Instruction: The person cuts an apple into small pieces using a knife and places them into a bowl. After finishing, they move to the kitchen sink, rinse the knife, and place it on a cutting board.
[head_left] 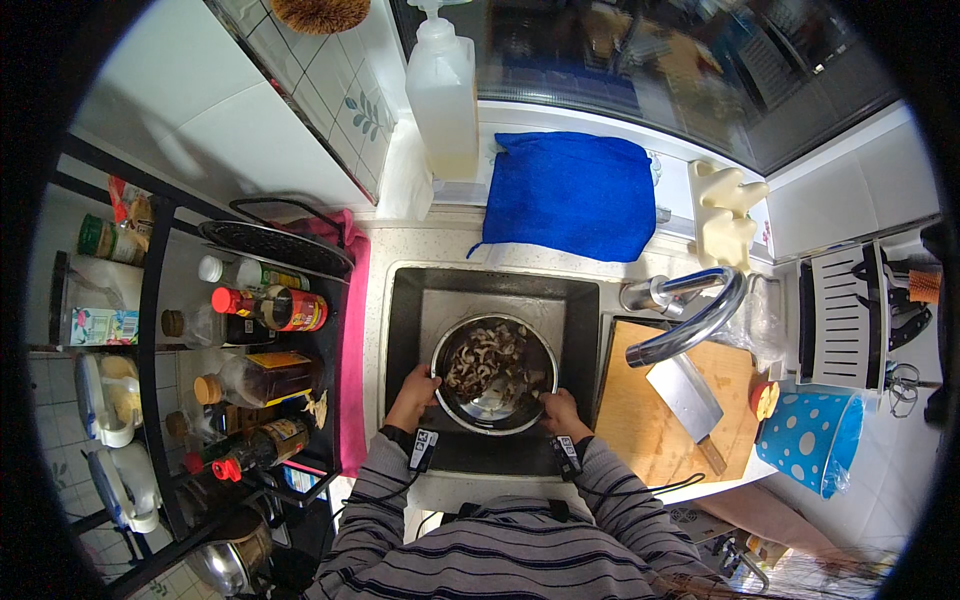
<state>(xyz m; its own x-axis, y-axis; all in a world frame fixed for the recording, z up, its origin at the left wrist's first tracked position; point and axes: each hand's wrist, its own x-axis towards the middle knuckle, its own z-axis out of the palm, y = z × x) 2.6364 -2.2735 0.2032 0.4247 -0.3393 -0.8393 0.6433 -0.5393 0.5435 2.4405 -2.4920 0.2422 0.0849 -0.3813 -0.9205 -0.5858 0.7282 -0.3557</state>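
A round metal bowl [490,408] is held level over the sink [420,300]. Inside it lie many pale and dark brown slices that look like mushrooms [482,360], heaped toward the far and left side, with shiny metal showing at the near side. My left hand [415,394] grips the bowl's left rim, its thumb near the top edge. On the opposite side my right hand [563,411] is closed on the lower right rim. The undersides of the fingers are hidden, and whether the bowl touches the sink floor I cannot tell.
Right of the sink, a cleaver [685,395] rests on a wooden cutting board [630,400], under the curved faucet [690,330]. A blue cloth [570,195] and a pump bottle [441,100] are behind. Sauce bottles [270,308] fill a black rack at left.
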